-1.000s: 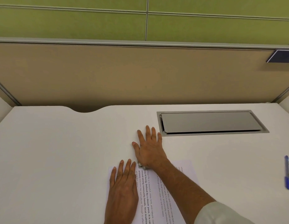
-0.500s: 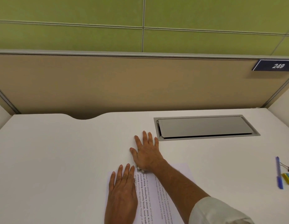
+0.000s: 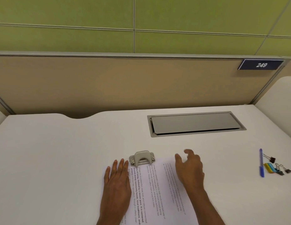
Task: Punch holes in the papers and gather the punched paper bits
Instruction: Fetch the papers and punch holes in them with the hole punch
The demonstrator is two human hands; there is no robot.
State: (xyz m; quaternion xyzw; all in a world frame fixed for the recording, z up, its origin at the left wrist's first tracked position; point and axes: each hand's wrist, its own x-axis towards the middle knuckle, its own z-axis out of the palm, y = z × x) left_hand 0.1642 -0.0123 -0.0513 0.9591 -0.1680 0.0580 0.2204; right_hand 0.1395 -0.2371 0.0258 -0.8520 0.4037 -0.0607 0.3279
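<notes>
Left hand [image 3: 116,181] flat, fingers straight, pressing papers [image 3: 157,189] at left edge on desk [image 3: 60,151]. Right hand [image 3: 189,169] over sheets' right side, fingers loosely spread, blurred, holding nothing. Papers likely thin, floppy, prone to slide: pin under palm. Hole punch [image 3: 142,158] on papers' far edge, between hands; small, rigid metal, press lever top.

Bare desk [image 3: 52,159] left, hole punch [image 3: 142,158] on papers [image 3: 157,184] — pen [image 3: 261,163], clips [image 3: 278,166] far right

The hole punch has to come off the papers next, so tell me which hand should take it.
Probably right. The right hand hovers free and open beside the hole punch, while the left hand lies flat, pinning the papers.
</notes>
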